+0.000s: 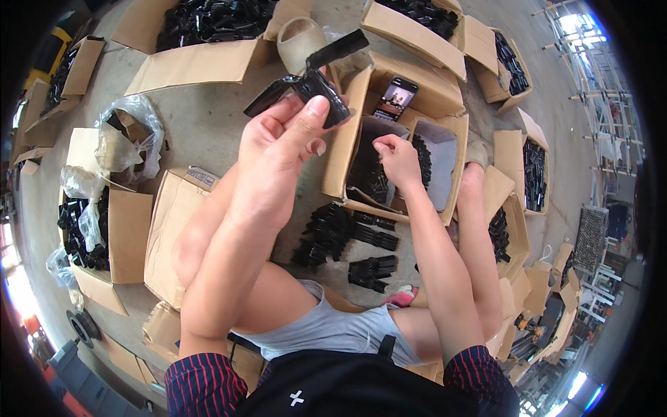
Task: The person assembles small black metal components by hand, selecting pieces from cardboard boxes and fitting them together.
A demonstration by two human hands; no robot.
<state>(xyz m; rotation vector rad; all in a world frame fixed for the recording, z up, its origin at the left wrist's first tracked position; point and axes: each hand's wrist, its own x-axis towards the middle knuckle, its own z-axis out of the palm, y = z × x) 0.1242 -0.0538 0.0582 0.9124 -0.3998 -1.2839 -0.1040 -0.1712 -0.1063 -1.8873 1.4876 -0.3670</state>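
- Just L of the phone box (340, 139): L hand (292, 132), raised, thumb + fingers clamped on a black part (335, 104) w/ long flat arms sticking out.
- Over the phone box's L tray (361, 132): R hand (399, 163), thumb + index tips together; can't tell if a small pc is btwn them.
- In same tray, under R hand: small black pcs (372, 182).
- At phone box's far end: phone (396, 99), screen lit, propped up.
- On flr, nr side of phone box: black parts in piles (323, 233).
- Well L of phone box: carton (130, 236) w/ more black parts + clear plastic bags.
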